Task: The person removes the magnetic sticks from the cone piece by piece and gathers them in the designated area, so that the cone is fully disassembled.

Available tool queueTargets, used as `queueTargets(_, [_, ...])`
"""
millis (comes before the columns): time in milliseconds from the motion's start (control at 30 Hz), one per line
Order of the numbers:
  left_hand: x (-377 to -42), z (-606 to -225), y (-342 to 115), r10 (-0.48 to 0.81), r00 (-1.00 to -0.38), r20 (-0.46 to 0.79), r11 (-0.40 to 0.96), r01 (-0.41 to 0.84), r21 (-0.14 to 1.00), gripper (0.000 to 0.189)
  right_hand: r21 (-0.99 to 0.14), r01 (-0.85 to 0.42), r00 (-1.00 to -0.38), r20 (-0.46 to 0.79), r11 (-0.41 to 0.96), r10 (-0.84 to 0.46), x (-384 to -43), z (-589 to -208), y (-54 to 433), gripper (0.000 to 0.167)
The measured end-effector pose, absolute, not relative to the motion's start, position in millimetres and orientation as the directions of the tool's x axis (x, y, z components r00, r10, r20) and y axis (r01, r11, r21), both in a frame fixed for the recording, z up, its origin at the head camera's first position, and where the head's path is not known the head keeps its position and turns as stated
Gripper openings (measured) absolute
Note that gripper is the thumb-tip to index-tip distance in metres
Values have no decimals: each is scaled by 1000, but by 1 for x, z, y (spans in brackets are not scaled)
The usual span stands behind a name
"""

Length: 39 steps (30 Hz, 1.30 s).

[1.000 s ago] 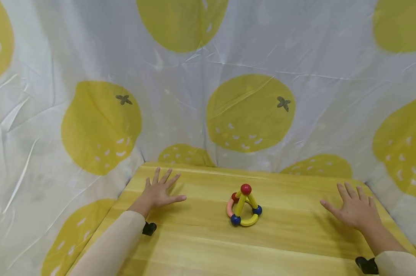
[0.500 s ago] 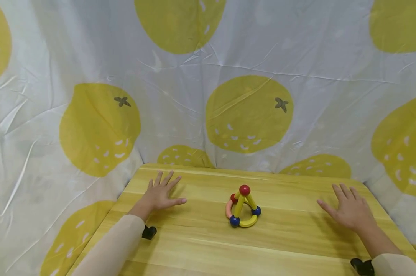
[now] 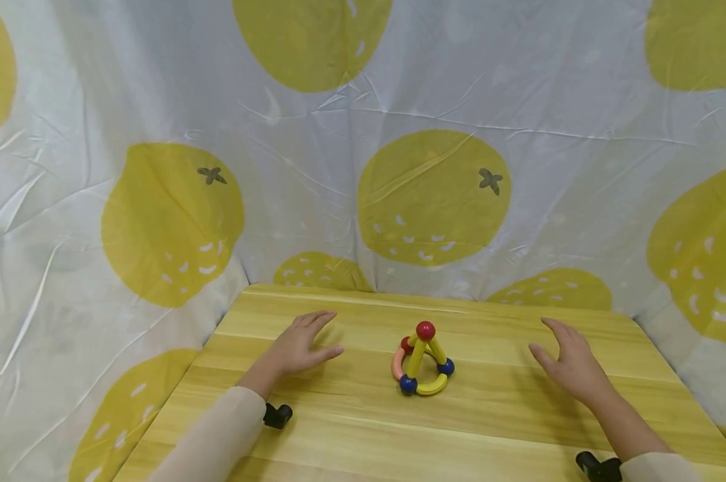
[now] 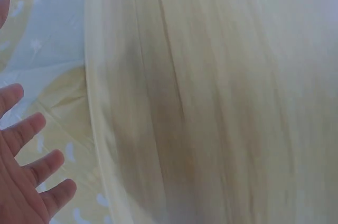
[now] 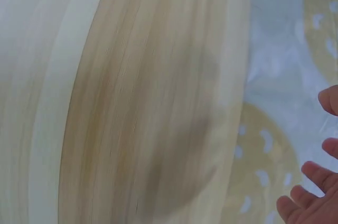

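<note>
A magnetic ball-and-rod toy (image 3: 417, 359) stands at mid-table in the head view. A red ball (image 3: 425, 331) tops its straight yellow rods, which slope down to a ring of curved rods. Yellow (image 3: 433, 387) and pink (image 3: 397, 365) curved rods show in that ring, with two blue balls and another red ball at its joints. To the left of the toy hovers my left hand (image 3: 296, 347), fingers extended and holding nothing. My right hand (image 3: 573, 365) hangs over the table on the other side, thumb apart from the fingers, also holding nothing. Neither touches the toy.
The wooden table (image 3: 363, 442) has its far edge against a white curtain (image 3: 314, 194) printed with yellow lemons. More curtain hangs at both sides. A black wrist device (image 3: 277, 416) sits under the left wrist, and another black device (image 3: 599, 466) under the right.
Both hands have moved inward toward the toy, the left to the right and the right to the left. Their spread fingers have drawn closer together. The toy stays in place.
</note>
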<state>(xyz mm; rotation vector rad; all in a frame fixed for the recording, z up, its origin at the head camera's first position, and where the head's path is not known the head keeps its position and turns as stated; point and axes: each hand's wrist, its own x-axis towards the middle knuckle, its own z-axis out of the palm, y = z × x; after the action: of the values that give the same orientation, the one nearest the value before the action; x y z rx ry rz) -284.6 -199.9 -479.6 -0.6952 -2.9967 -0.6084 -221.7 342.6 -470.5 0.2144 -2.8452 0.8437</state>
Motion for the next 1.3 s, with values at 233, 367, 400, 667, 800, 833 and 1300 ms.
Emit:
queueTargets(233, [-279, -483, -180, 422, -900, 106, 784, 421, 456, 82, -594, -210, -973, 208, 776, -104, -221, -471, 312, 71])
queueTargets(367, [-275, -485, -169, 428, -897, 110, 760, 423, 493, 80, -614, -220, -972, 208, 758, -113, -221, -474, 297, 71])
queueTargets(400, [-274, -485, -167, 428, -897, 113, 753, 423, 504, 80, -620, -221, -972, 208, 753, -114, -221, -475, 294, 70])
queueTargets(667, [-268, -486, -146, 433, -898, 83, 729, 403, 553, 81, -680, -240, -969, 207, 693, -133, -217, -481, 263, 65])
queueTargets(800, [-265, -487, -135, 434, -897, 77, 721, 398, 568, 82, -720, -235, -971, 193, 653, -137, -217, -487, 249, 61])
queueTargets(833, [-264, -487, -133, 434, -898, 77, 721, 397, 569, 82, -728, -233, -972, 191, 645, -136, -217, -488, 245, 60])
queueTargets(1300, [-255, -496, -100, 474, -880, 19, 642, 360, 677, 75, -814, -116, -983, 12, 569, -184, -216, -500, 207, 54])
